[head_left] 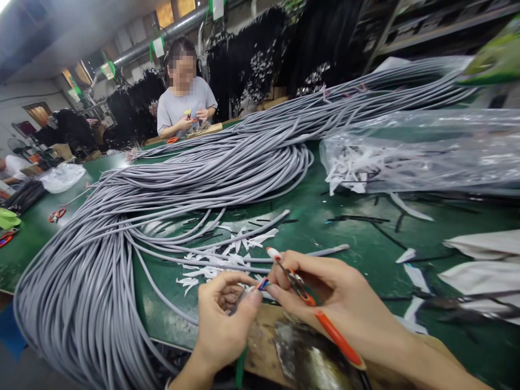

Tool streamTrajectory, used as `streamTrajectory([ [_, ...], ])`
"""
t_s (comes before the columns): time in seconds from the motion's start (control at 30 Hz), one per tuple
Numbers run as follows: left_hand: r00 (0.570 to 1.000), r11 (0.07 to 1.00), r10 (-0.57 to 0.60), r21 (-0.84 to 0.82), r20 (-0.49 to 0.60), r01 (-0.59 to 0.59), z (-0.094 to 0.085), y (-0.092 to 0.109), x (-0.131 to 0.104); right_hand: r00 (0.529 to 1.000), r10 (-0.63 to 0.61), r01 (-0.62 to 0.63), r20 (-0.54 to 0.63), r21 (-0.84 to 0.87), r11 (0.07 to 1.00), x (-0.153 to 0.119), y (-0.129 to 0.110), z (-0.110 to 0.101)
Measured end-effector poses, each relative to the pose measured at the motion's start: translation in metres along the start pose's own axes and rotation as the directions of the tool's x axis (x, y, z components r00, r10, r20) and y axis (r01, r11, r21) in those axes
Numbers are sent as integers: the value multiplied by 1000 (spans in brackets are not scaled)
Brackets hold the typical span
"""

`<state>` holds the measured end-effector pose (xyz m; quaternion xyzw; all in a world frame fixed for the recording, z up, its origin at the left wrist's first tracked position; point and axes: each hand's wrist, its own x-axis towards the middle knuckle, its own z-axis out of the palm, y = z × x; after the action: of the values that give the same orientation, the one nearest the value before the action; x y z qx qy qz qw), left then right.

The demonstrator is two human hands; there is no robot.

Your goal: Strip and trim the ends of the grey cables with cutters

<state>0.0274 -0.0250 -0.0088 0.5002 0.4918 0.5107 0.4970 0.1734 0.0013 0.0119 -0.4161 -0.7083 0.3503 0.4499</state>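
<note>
Left hand (228,311): thumb and index pressed together, pinching the coloured wires (263,283) at a cable end; other fingers curled in.
Right hand (335,284): thumb and index tips close on the same wires from the right; remaining fingers bent around the orange-handled tool (339,337), one handle angling down toward the wrist.
Coloured wires: low centre of view, between both sets of fingertips, above the wooden board (263,344).
Board: at the near edge of the green worktop (317,214), a dark metal piece (312,355) lying on it (surface shiny, shape partly hidden by the right forearm).
Grey cables (190,176): long looped bundle across the middle, draping over the near edge at left; this side is crowded.
Loose cable end (286,213): beyond the hands, pointing right.
White scraps (211,271): scattered just beyond the left hand.
Open room: green surface between the bundle and the clear plastic bag (426,154), crossed by a few black pieces (359,219).
Right side: white sheets (483,273) and a dark blurred tool (467,304), near the right forearm.
Far edge: a person (187,105) facing this way, both hands raised.
</note>
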Motion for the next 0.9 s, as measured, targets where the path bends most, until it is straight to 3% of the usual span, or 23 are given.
streamTrajectory([
  [0.33,996,995,80,55,-35,-78,2,-3,-3,999,-39,39,30,-3,999,-3,0,0],
  [0.7,985,989,106,-122,138,-89,-11,-5,-2,990,-126,126,66,3,992,-5,-5,0],
  [0.9,974,977,168,-160,152,-143,-13,-8,-3,986,-150,150,78,-6,989,-6,-6,-2],
])
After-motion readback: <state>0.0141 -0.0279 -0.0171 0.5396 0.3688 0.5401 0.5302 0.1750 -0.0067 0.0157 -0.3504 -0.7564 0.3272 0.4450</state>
